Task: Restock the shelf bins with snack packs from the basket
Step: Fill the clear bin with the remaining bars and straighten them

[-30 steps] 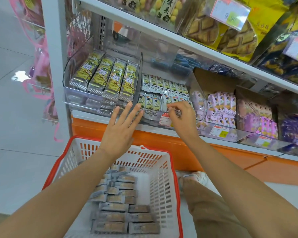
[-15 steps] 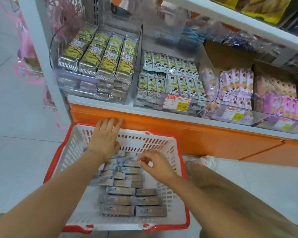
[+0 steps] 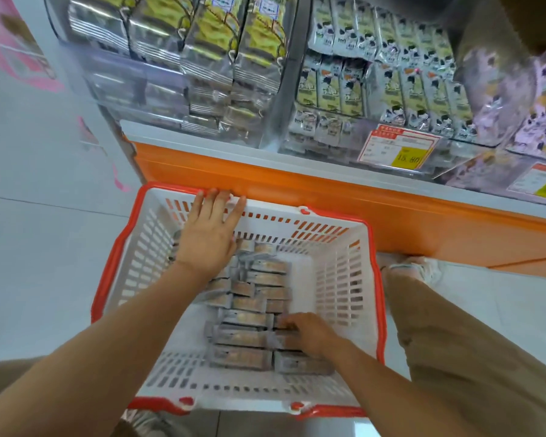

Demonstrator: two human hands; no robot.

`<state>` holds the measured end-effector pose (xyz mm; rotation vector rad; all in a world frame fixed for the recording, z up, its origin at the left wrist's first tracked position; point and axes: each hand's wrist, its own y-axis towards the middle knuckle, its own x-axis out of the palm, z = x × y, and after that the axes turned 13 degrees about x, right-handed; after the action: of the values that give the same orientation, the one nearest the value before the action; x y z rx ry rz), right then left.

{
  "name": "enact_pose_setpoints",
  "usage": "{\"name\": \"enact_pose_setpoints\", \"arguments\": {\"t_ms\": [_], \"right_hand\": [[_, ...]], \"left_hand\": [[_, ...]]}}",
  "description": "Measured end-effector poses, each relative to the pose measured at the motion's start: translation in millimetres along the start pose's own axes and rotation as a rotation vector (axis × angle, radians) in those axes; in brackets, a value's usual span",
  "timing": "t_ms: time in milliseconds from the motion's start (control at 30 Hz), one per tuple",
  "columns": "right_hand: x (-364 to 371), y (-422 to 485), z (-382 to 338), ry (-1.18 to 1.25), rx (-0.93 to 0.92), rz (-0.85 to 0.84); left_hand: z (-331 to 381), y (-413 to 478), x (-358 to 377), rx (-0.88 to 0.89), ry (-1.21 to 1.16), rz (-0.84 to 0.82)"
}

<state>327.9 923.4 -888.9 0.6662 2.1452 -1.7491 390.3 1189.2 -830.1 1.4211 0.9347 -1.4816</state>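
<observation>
Over basket (image 3: 338, 279) | left hand (image 3: 207, 238) flat, outstretched, touching far rim | right hand (image 3: 309, 334) curled, apparently gripping snack pack (image 3: 279, 341)

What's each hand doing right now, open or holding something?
Left hand: open, fingers straight at the far rim of the basket.
Right hand: fingers curled on the snack packs in the basket; grip cannot be told.
</observation>
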Motion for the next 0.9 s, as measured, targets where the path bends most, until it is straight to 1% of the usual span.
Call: {"name": "enact_pose_setpoints", "arguments": {"t_ms": [200,367,467,567,667,700,767,833,900], "right_hand": [[-2,9,3,-0.147,-0.034,-0.033],[-17,4,0,-0.138,-0.073,-0.024],[-32,-6,-2,-0.038,-0.101,0.044],[-49,-20,-3,0.145,-0.185,0.160],[-70,-41,-8,0.315,-0.221,0.257],[-76,-48,-11,0.399,-0.233,0.280],[-88,-63,-16,0.567,-0.290,0.335],[-98,-81,-22,0.722,-0.369,0.399],[-108,-99,-28,0.832,-0.444,0.464]], "left_hand": [[1,0,2,-0.020,-0.001,0.014],[3,2,0,-0.035,0.027,-0.027],[5,3,-4,-0.045,0.040,-0.076],[9,3,-15,-0.066,0.025,-0.127],[18,2,-29,-0.072,-0.019,-0.131],[22,2,-35,-0.077,-0.077,-0.125],[32,2,-50,-0.117,-0.292,-0.147],[44,4,-69,-0.225,-0.579,-0.192],[55,6,-85,-0.380,-0.932,-0.238]]}}
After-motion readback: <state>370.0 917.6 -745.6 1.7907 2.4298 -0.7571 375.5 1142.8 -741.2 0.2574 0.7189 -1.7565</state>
